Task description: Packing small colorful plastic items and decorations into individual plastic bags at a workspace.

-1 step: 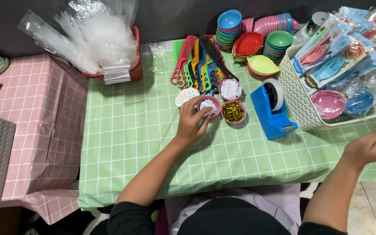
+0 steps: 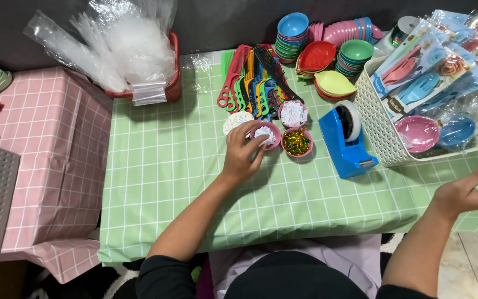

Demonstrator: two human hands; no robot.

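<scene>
Where the green checked tablecloth (image 2: 167,166) meets the combs (image 2: 253,83): small pink dish (image 2: 268,134), round, shallow, filled with white paper pieces. Near rim hidden behind fingers. Left hand (image 2: 243,152) over dish's near-left edge, fingertips pinching at the white pieces inside. Just right, second pink dish (image 2: 297,142) of gold and green foil bits, then blue tape dispenser (image 2: 347,141), then white basket (image 2: 383,135) of packets. Right hand (image 2: 468,191) far right, well apart from dish, off the table edge, fingers loosely spread, holding nothing; fingertips cut off by frame.

home packing table, stacked bowls (image 2: 291,34), combs (image 2: 253,80), bags (image 2: 114,47)
</scene>
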